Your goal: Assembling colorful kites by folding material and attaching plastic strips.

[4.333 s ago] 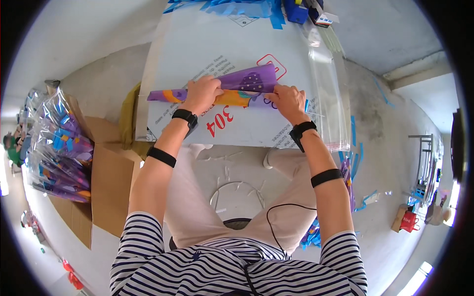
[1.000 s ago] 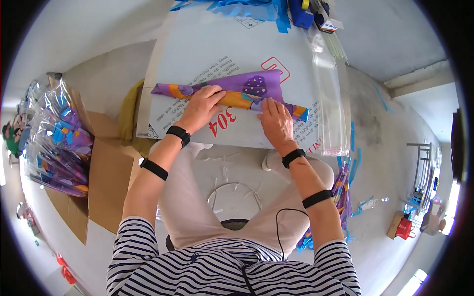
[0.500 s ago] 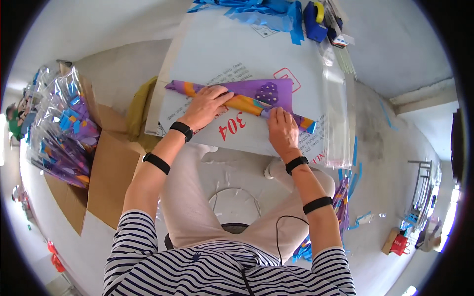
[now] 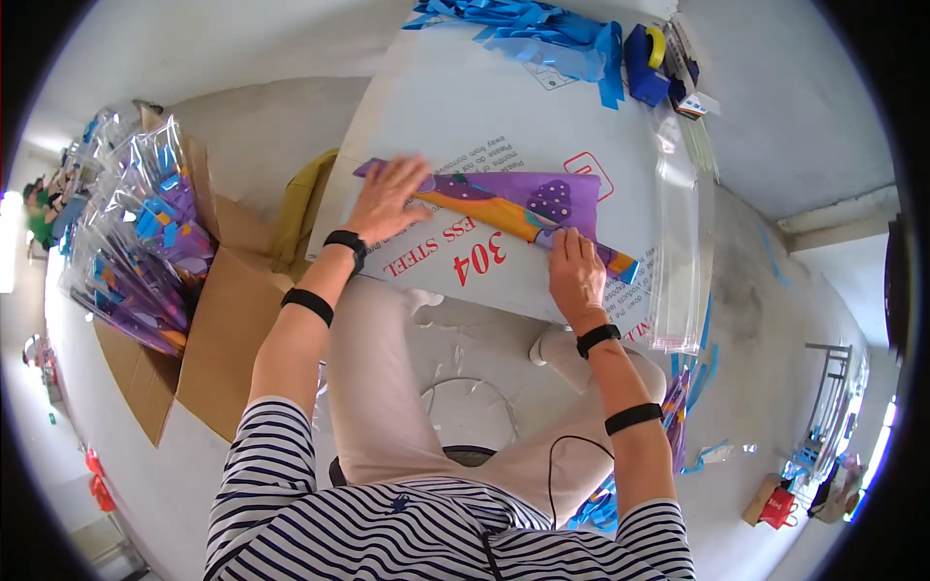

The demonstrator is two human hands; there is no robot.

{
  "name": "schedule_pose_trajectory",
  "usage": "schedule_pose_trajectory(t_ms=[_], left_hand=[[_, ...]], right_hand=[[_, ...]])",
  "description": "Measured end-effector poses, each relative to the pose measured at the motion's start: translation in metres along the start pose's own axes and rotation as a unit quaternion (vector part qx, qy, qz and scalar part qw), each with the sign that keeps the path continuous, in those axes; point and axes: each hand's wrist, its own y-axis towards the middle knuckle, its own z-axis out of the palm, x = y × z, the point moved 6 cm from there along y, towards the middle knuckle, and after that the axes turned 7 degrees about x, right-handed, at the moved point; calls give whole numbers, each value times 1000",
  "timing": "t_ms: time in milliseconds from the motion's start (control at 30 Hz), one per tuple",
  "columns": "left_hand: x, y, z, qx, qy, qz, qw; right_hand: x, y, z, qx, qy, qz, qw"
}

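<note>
one purple patterned sheet (image 4: 511, 200) lies aslant on the white tabletop (image 4: 436, 107), right in front of the seated person, its near edge rolled into a narrow tube banded in orange, with blue at the right end. the left hand (image 4: 390, 198) is over the sheet's left end, open, fingers spread and a little blurred — from where i stand i can't tell how firmly it presses. the right hand (image 4: 578, 271) rests on the rolled edge nearer the other end, fingers together and bent; whether it pinches the roll or only pushes down, i can't tell. clear plastic sleeves (image 4: 676, 252) lie along the table's right side. at the far edge sit blue strips (image 4: 542, 29) and, beside them, a blue-and-yellow tape dispenser (image 4: 646, 66) — and on the left stands an open cardboard box (image 4: 225, 339) beside clear-wrapped purple bundles (image 4: 160, 237).
</note>
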Motion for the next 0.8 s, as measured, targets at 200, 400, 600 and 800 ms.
schedule_pose_trajectory(t_ms=[200,400,600,800], left_hand=[[-70,2,-47,-69,-52,162,983],[-117,17,-3,-29,-69,191,979],[-123,18,8,-7,-88,167,982],[-122,17,11,-8,-64,162,985]], right_hand=[[-7,-4,-4,-13,1,7,1000],[1,1,-4,-3,34,11,999],[-6,-3,-4,8,60,43,997],[-21,-5,-1,14,36,49,998]])
